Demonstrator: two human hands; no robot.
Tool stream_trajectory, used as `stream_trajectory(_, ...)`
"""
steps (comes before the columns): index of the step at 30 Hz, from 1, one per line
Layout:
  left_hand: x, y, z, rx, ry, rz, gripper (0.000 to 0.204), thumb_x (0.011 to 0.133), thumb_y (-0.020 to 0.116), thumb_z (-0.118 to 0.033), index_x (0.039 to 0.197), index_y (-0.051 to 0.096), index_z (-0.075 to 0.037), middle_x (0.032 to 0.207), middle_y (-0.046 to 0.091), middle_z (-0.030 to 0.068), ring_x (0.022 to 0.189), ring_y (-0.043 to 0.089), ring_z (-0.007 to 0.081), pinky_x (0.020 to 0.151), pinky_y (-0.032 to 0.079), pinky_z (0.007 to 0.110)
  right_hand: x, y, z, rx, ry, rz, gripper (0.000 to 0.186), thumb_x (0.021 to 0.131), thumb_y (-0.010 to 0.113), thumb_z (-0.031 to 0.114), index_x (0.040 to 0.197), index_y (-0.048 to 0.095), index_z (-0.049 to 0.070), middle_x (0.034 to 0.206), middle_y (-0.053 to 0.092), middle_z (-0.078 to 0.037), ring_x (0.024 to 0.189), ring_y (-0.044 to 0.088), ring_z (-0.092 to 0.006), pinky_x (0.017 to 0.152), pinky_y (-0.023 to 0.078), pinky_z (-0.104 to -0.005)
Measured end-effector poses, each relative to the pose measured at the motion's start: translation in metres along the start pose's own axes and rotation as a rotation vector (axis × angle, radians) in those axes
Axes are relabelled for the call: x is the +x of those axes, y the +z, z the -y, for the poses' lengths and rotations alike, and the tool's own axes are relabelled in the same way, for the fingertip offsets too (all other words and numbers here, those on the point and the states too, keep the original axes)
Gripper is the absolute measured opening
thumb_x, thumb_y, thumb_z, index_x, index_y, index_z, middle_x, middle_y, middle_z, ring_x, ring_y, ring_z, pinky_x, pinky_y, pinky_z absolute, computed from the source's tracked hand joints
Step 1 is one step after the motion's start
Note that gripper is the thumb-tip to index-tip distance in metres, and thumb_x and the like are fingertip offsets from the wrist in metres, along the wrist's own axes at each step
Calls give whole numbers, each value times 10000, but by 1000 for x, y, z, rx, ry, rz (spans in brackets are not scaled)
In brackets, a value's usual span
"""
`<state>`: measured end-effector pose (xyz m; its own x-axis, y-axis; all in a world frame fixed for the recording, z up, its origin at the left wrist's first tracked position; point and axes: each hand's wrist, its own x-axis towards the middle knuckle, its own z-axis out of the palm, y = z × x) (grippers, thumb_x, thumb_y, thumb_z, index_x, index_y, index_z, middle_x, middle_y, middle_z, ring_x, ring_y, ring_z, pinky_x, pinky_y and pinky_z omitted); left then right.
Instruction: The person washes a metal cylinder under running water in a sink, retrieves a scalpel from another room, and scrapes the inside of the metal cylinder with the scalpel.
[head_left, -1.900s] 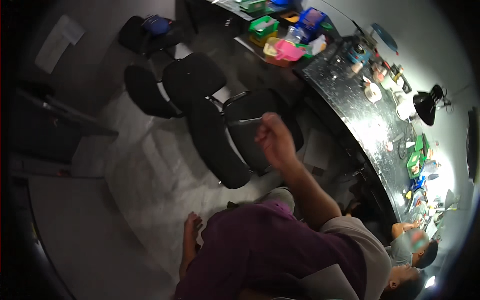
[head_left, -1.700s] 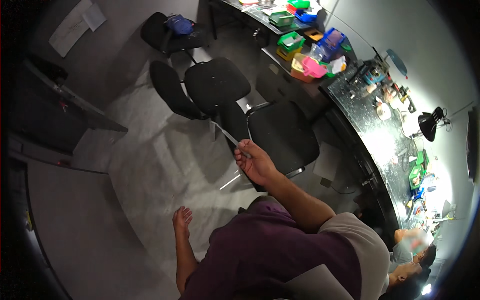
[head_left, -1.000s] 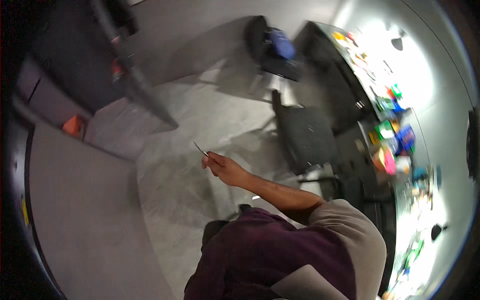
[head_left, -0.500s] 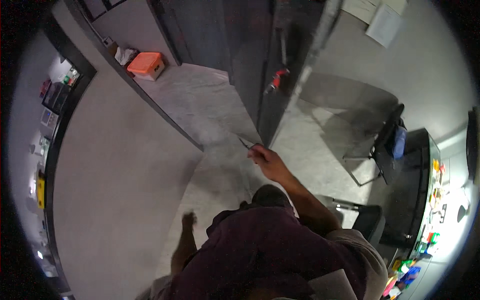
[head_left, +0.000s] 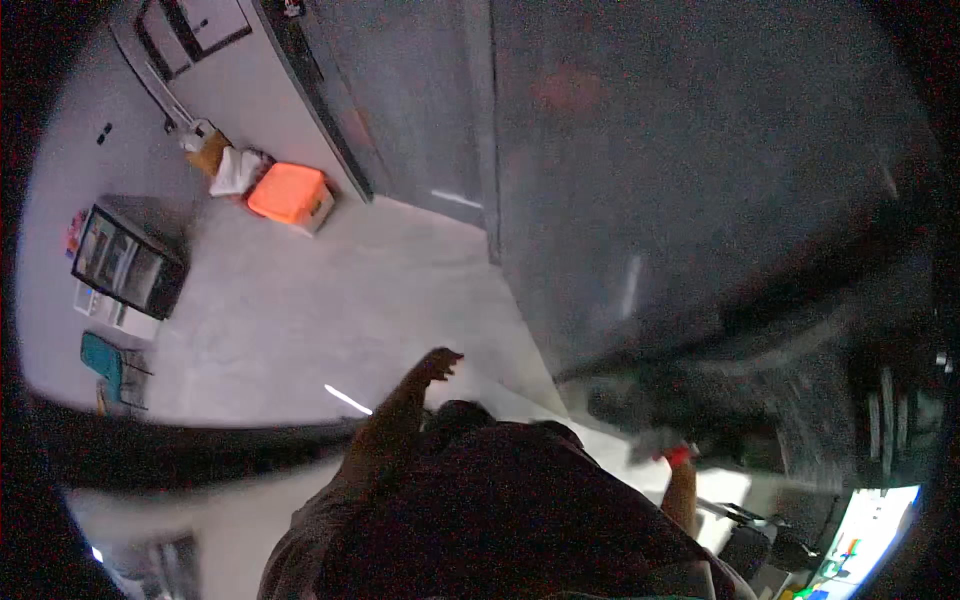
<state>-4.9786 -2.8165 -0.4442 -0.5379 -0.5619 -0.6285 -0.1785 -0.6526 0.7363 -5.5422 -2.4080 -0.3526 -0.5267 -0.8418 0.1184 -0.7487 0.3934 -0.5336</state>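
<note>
My left hand (head_left: pixel 438 365) is raised in the lower middle over the pale floor (head_left: pixel 330 290), fingers apart and holding nothing visible. At lower right my right hand (head_left: pixel 668 450) is smeared by motion beside a small red item (head_left: pixel 680 455); whether it grips that item or anything else is hard to make out. A large dark grey door panel (head_left: pixel 640 170) fills the upper right, close above that hand.
An orange-lidded box (head_left: pixel 287 195) stands by the wall with white bundles (head_left: pixel 237 172) beside it. Farther left are a dark-framed glass cabinet (head_left: pixel 125 260) and a teal chair (head_left: pixel 105 365). A lit workbench (head_left: pixel 865 535) shows at lower right.
My view has swung left from chairs and bench into the doorway. My left hand has risen and moved forward. My right hand, earlier holding a thin metal strip, has dropped back to lower right.
</note>
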Motion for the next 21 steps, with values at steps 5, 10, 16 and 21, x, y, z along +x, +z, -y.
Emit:
stream_trajectory(5, 39, -106, -90, 49, -34, -170, 324, 904, 633, -400, 1077, 664, -128, 924, 657, 57, 673, 638, 202, 555, 537, 356, -54, 0, 5, -119, 793, 107, 317, 950, 562, 297, 1093, 654, 30, 764, 637, -82, 600, 527, -142, 555, 481, -370)
stream_trajectory(10, 36, -303, -106, 371, -347, -449, 287, 922, 567, -369, 1071, 718, -176, 872, 654, 101, 620, 622, 223, 527, 521, 391, 42, 97, 67, -178, 686, 339, 320, 948, 559, 299, 1091, 656, 30, 780, 638, -90, 597, 530, -152, 555, 482, -373)
stream_trajectory(16, 3, -410, -166, 295, -347, -431, 367, 955, 512, -360, 1287, 592, -226, 1100, 656, 71, 810, 661, 207, 635, 547, 393, 225, 259, 228, -14, 364, 588, 324, 946, 556, 302, 1090, 659, 30, 799, 640, -100, 595, 533, -165, 556, 483, -376)
stream_trajectory(21, -39, -438, -237, -31, 217, -595, 290, 940, 598, -281, 1106, 618, -43, 977, 688, 83, 774, 649, 175, 644, 513, 325, 354, 404, 379, 5, 63, 800, 327, 945, 553, 304, 1089, 660, 30, 815, 642, -109, 592, 536, -175, 556, 484, -378)
